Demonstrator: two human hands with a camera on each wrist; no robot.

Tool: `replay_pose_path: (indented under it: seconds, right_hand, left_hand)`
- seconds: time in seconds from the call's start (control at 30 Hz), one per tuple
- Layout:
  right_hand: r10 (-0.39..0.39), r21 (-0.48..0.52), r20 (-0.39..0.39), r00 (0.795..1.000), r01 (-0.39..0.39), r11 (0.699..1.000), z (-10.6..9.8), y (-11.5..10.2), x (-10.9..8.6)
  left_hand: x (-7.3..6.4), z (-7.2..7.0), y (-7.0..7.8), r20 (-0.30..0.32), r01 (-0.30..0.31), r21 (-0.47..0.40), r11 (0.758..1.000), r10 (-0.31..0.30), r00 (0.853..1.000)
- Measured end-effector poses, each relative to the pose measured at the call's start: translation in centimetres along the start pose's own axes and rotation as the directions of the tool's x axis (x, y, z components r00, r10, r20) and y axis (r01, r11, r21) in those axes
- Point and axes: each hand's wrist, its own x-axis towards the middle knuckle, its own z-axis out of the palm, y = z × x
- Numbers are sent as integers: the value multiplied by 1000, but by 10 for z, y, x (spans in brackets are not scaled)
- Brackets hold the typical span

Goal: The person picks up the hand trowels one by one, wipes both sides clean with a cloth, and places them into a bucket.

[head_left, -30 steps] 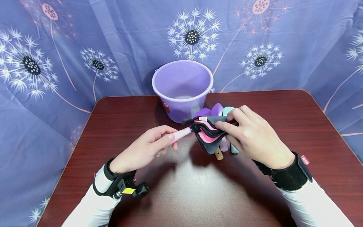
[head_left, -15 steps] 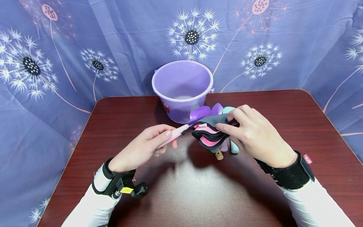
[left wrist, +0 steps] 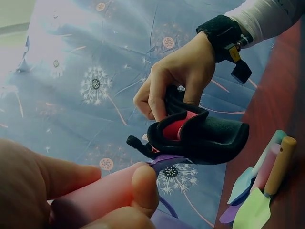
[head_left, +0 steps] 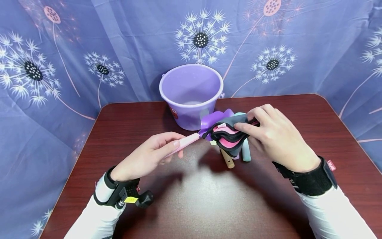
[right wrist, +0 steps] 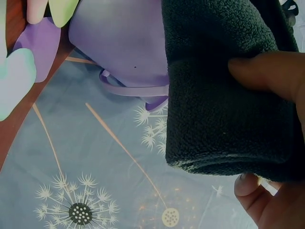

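My left hand [head_left: 152,154] grips the pale pink handle of a toy trowel [head_left: 187,140], thumb on top. Its purple blade points away to the right and is partly behind a folded cloth [head_left: 231,146]. The cloth is dark grey with black edging and shows pink layers at its folded end. My right hand [head_left: 274,137] pinches it between thumb and fingers. In the left wrist view one dark corner of the cloth [left wrist: 214,136] hangs right over the trowel's neck. From the right wrist view, the fuzzy cloth [right wrist: 219,114] lies between thumb and fingers.
A lavender bucket [head_left: 191,116] stands at the back of the dark red table [head_left: 128,122]. Several more toy trowels lie beyond the cloth, among them a wooden-handled one [head_left: 227,160] with a lime green blade and a teal one [head_left: 246,151]. A blue dandelion-print curtain [head_left: 143,49] hangs behind.
My right hand has shifted right and slightly up with the cloth, baring more of the purple blade and the wooden trowel handle. The left hand, still gripping the trowel, has barely moved.
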Motion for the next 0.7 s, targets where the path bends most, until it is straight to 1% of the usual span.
replay_pose_path:
  seconds: [0.13, 0.37, 0.63, 0.7]
  right_hand:
    - [22, -6, 4, 1000, -22, 1000, -1, 1, -1]
    - [65, -38, -11, 998, -65, 997, -4, 6, -3]
    - [101, -58, -17, 995, -102, 993, -6, 12, -6]
    - [106, -62, -23, 994, -107, 992, -6, 13, -7]
  left_hand:
    - [0, 1, 0, 1, -7, 30, 1000, 7, 1000]
    - [-1, 0, 2, -9, -14, 113, 994, 15, 1000]
    - [-5, -4, 7, -27, -33, 164, 986, 38, 999]
    - [-5, -4, 8, -31, -33, 166, 986, 39, 999]
